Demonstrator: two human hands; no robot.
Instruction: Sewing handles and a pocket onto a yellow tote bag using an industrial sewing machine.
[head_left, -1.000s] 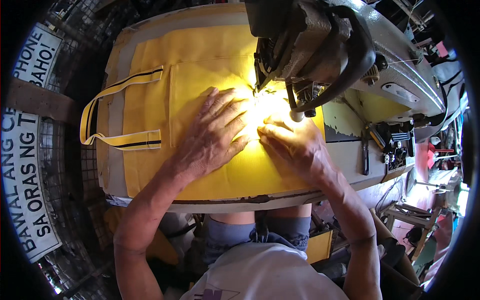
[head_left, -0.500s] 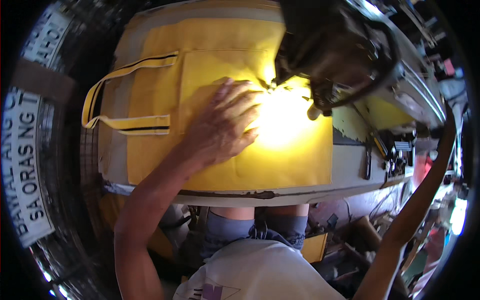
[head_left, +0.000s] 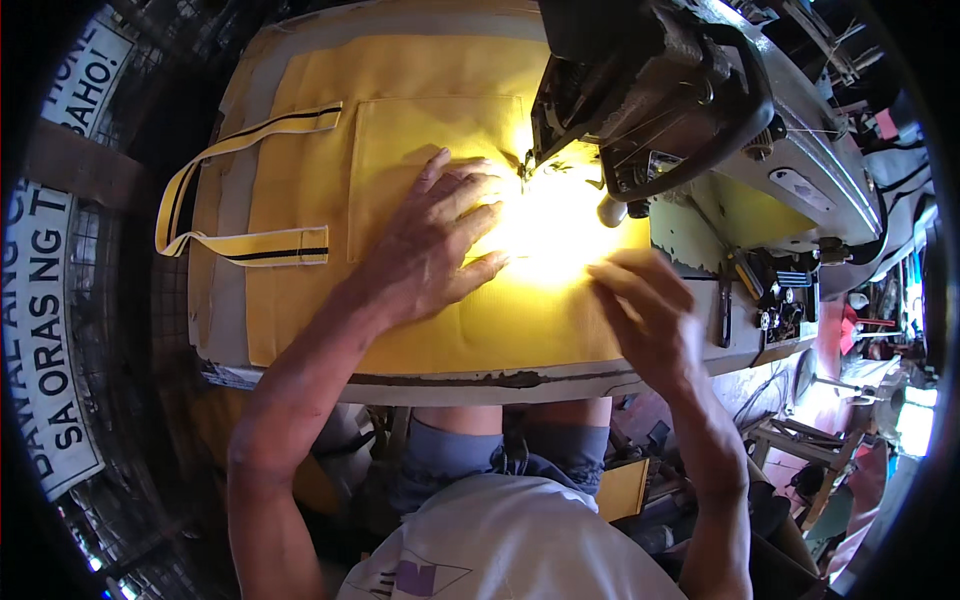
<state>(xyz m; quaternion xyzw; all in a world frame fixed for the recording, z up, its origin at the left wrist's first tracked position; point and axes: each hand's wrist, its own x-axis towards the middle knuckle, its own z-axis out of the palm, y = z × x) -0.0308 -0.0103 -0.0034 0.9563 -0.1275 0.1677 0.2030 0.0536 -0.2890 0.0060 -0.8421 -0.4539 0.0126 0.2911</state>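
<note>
A yellow fabric panel lies flat under the sewing machine, with a stitched rectangular patch on it. A yellow strap with a black stripe loops off its left side. My left hand rests palm down on the panel and patch, fingers spread, just left of the needle area. Over the panel's right part, below the machine head, is my right hand. Its fingers are bent and blurred; whether they pinch the fabric cannot be told. Bright lamp light washes out the fabric between the hands.
Right of the panel, a dark slim tool and a small box of metal parts lie on the machine table. A dark curved bar juts from the machine head. White signs hang at the left.
My right hand has come from the machine's far right side down to the fabric's right part. My left hand stays in place on the panel. The view has shifted slightly.
</note>
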